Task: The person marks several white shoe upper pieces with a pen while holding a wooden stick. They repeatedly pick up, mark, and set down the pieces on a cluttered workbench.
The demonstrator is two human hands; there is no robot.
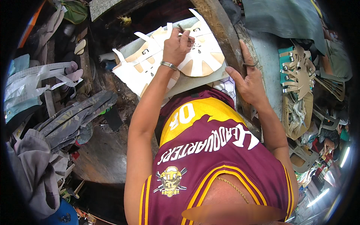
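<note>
My left hand (177, 47), a metal bracelet at its wrist, is closed around a thin dark tool (181, 28) whose kind I cannot make out. It is over white-and-tan sandal uppers (202, 56) with straps, small buckles and cut-out openings. More of these pieces (129, 77) lie to the left, partly under my left forearm. They rest on a pale grey board (202, 80) at my lap. My right hand (249, 82) is open beside the board, its thumb and a finger stretched out over the wooden beam. A dark band shows at its fingers.
A thick wooden beam (225, 28) runs along the board's right side. Farther right are stacked tan strap pieces (300, 71) and a dark grey sheet (283, 18). Clear plastic strips (33, 80) and crumpled cloth (75, 116) crowd the left side.
</note>
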